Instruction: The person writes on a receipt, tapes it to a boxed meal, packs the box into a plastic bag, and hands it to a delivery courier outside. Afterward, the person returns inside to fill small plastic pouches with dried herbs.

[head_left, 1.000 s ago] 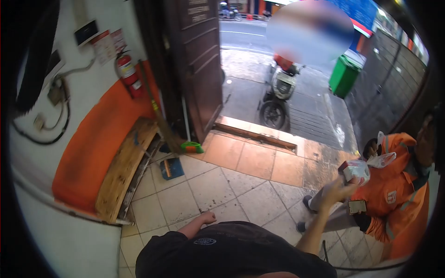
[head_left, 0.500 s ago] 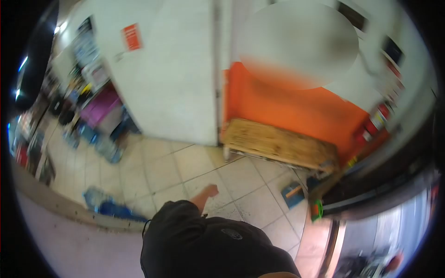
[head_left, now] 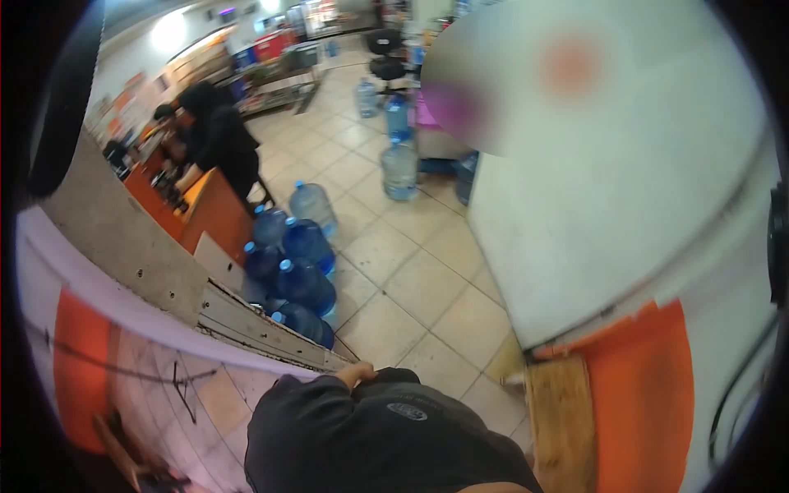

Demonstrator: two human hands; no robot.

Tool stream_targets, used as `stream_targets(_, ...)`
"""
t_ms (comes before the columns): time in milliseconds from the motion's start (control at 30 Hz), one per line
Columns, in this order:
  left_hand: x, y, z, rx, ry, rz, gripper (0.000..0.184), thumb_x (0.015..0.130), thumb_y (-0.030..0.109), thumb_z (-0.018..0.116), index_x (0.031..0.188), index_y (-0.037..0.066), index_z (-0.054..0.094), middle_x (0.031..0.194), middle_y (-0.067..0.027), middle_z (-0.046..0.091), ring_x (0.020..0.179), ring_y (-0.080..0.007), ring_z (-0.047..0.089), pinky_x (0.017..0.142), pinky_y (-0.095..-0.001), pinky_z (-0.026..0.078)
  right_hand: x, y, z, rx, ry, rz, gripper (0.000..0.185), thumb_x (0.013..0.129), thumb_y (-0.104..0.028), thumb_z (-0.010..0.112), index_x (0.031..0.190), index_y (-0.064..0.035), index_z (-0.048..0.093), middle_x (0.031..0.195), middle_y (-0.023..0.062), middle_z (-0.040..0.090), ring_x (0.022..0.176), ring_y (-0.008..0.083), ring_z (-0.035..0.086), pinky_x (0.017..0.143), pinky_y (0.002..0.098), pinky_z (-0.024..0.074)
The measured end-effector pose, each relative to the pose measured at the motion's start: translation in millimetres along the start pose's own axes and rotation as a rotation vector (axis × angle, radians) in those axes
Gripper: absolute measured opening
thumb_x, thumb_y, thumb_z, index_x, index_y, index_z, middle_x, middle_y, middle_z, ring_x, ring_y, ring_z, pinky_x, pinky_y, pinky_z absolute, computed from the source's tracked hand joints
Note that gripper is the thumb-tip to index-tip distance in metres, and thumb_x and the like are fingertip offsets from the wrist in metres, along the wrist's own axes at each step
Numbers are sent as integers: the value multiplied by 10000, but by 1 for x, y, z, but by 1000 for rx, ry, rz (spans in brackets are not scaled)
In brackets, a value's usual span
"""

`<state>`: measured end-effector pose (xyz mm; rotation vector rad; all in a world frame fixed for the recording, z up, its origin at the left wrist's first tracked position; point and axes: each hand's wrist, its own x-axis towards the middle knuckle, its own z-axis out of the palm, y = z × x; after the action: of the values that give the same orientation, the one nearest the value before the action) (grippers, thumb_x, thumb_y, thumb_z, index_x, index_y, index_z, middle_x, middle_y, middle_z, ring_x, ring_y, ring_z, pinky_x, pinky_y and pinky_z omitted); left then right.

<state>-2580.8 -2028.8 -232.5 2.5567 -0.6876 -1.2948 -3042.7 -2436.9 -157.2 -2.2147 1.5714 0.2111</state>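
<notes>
My left hand [head_left: 356,375] is low in front of my dark top [head_left: 394,419], close to the edge of the wall opening. Its fingers look curled in, and I see nothing held in them. Beyond it on the tiled floor [head_left: 403,304] stands a group of big blue water jugs [head_left: 304,283], several of them with light blue caps. My right hand does not show.
A person in black [head_left: 222,135] leans over an orange counter [head_left: 218,209] at left. More jugs [head_left: 400,168] stand ahead near a pink item [head_left: 440,111]. A white door [head_left: 608,189] and wooden bench [head_left: 560,411] are at right; a wall edge [head_left: 173,255] borders the left.
My view has swung left, bringing the jug group, counter and person into sight. The bench has shifted to the lower right. My left hand is now closer to my body.
</notes>
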Motion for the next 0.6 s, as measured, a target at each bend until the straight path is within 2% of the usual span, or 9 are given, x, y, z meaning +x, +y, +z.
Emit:
stream_targets(67, -23, 5, -9, -241, 216, -244, 468, 797, 419, 577, 986, 3, 676, 1017, -199, 652, 980, -364, 612, 840, -417, 474, 92, -63, -19, -14, -13, -164, 341, 817, -265, 507, 955, 10, 655, 965, 231, 642, 972, 389, 601, 845, 469, 456)
stream_targets(167, -8, -12, -17, -305, 182, -343, 496, 777, 450, 594, 975, 3, 679, 1005, -201, 656, 966, -361, 619, 835, -421, 476, 252, -194, 16, -21, -159, -328, 343, 805, -242, 538, 978, 40, 628, 961, 261, 634, 968, 402, 601, 838, 461, 459)
stream_targets(233, 13, -32, -13, -563, 120, -412, 499, 768, 447, 591, 969, -1, 679, 1006, -208, 652, 955, -362, 622, 827, -428, 477, 332, -272, 63, -30, -291, -373, 357, 793, -222, 567, 998, 69, 602, 956, 289, 627, 963, 415, 601, 833, 455, 459)
stream_targets(267, 28, -38, -17, -686, 87, -433, 500, 764, 445, 590, 966, -3, 679, 1007, -211, 650, 950, -362, 623, 822, -431, 477, 340, -314, 65, -7, -304, -396, 345, 788, -211, 572, 982, 74, 599, 913, 278, 636, 900, 396, 624, 784, 438, 481)
stream_targets(300, 44, -45, -45, -574, 56, -373, 495, 759, 441, 592, 960, -2, 681, 1007, -212, 649, 942, -362, 625, 815, -434, 478, 343, -384, 68, 35, -307, -430, 333, 783, -199, 577, 966, 79, 596, 870, 268, 645, 838, 377, 646, 736, 420, 502)
stream_targets(400, 79, -49, -111, -340, -28, -269, 476, 750, 429, 601, 939, 1, 686, 1009, -210, 648, 929, -363, 628, 798, -439, 481, 317, -509, 33, 229, -732, -257, 236, 806, -122, 563, 963, 46, 617, 811, 168, 660, 709, 250, 648, 626, 349, 510)
stream_targets(500, 138, -42, -210, -363, 85, -275, 449, 760, 420, 602, 913, 7, 689, 1002, -208, 651, 929, -362, 625, 791, -440, 481, 335, -557, 38, 146, -855, -235, 219, 802, -166, 555, 804, 44, 619, 654, 149, 613, 542, 210, 612, 478, 337, 476)
stream_targets(533, 159, -42, -239, -394, 173, -250, 440, 771, 420, 594, 903, 11, 689, 995, -211, 651, 927, -361, 624, 792, -440, 480, 342, -570, 30, -100, -824, -365, 200, 799, -156, 560, 803, 34, 621, 647, 135, 611, 540, 209, 610, 474, 342, 476)
stream_targets(600, 193, -35, -297, -533, 328, -205, 448, 792, 438, 556, 894, 23, 691, 985, -215, 651, 932, -359, 620, 803, -441, 478, 391, -570, 48, -289, -804, -417, 173, 795, -131, 555, 824, 27, 621, 643, 126, 607, 537, 220, 607, 475, 359, 476)
